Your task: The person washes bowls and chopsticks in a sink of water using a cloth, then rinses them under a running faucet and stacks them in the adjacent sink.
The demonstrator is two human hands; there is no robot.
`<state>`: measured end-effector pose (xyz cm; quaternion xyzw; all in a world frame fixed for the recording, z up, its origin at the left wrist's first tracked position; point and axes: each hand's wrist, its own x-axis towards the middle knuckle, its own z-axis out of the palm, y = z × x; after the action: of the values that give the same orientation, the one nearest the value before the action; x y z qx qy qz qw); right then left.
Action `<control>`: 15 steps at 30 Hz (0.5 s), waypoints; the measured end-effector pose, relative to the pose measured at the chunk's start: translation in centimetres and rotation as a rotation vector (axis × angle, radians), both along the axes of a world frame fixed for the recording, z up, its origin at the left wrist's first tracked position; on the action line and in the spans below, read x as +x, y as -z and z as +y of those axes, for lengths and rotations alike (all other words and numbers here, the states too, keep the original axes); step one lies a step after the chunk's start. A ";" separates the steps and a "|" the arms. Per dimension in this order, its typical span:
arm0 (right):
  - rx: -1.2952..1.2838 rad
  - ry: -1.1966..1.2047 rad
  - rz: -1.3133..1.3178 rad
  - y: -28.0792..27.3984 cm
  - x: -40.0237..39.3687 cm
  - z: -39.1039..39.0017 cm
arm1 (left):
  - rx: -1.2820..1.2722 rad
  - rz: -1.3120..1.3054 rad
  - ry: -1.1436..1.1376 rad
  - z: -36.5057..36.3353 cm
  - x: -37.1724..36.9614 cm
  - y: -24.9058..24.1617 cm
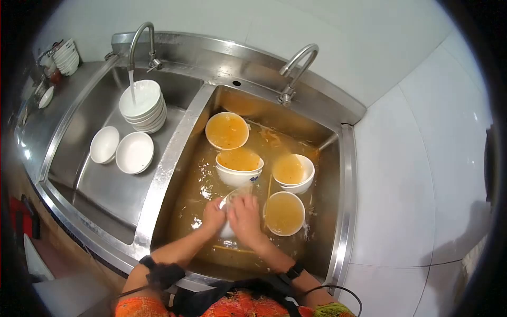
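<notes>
Over the murky water of the right sink basin, my left hand is closed on the side of a white bowl. Fingers curled, my right hand presses at the same bowl's rim. A pale, blurred, cloth-like thing shows at its fingertips; I cannot tell what it is. Just beyond are stacked white bowls filled with orange-brown water. Right of my right hand, another filled bowl sits near a thin chopstick-like stick.
Farther back float a filled bowl and another bowl pair. In the left basin, a faucet runs onto a bowl stack, with two white bowls nearby. The right faucet stands behind my basin.
</notes>
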<state>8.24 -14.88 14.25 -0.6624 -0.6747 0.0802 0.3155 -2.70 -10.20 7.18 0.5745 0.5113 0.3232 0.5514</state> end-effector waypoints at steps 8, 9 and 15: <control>-0.566 0.324 1.276 2.4 8.0 1.3 | 0.465 0.104 0.458 -1.5 -1.9 -9.3; -0.677 0.277 1.490 1.0 7.7 0.7 | 0.447 0.101 0.457 -1.7 -1.9 -9.9; -0.825 0.197 1.280 5.1 9.4 -2.1 | 0.901 0.203 0.883 -1.9 -2.9 -10.6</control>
<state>17.68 -16.94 9.19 -0.6079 -0.2138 0.6650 0.3775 -5.61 -12.08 17.77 0.9343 0.0902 0.1928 0.2859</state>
